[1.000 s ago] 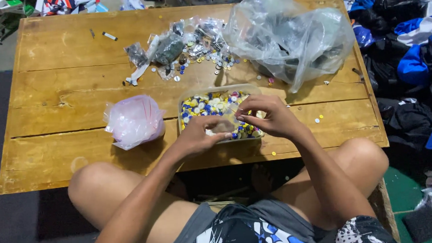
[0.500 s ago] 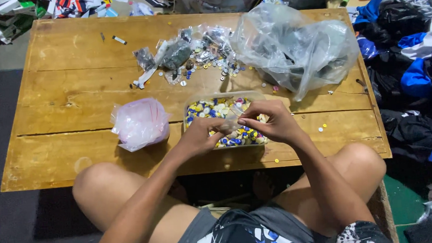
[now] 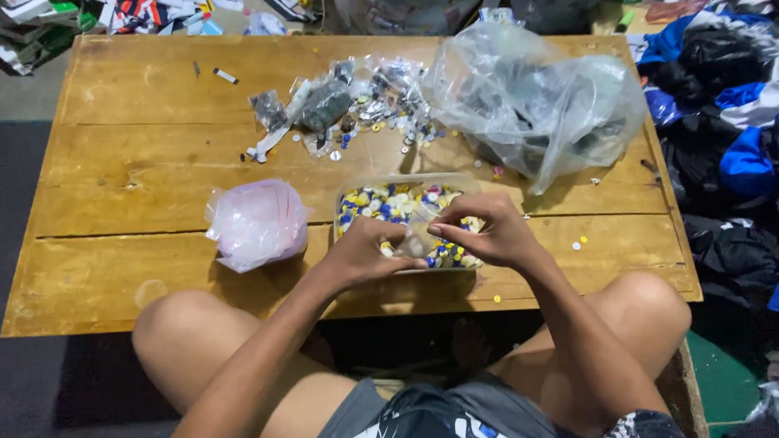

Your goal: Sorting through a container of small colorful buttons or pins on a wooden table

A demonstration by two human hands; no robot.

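A low wooden bench (image 3: 126, 99) of worn yellow planks stood on a dark floor (image 3: 16, 390), with heaped blue and black clothing (image 3: 741, 138) alongside.

A: Where does the tray (image 3: 350, 201) sit?
B: On the table (image 3: 120, 171), near its front edge; the small bag (image 3: 256, 223) lies just left of it; the big bag (image 3: 535, 105) behind and right.
A: And the loose pieces (image 3: 357, 114)?
B: Behind the tray; left of the big bag.
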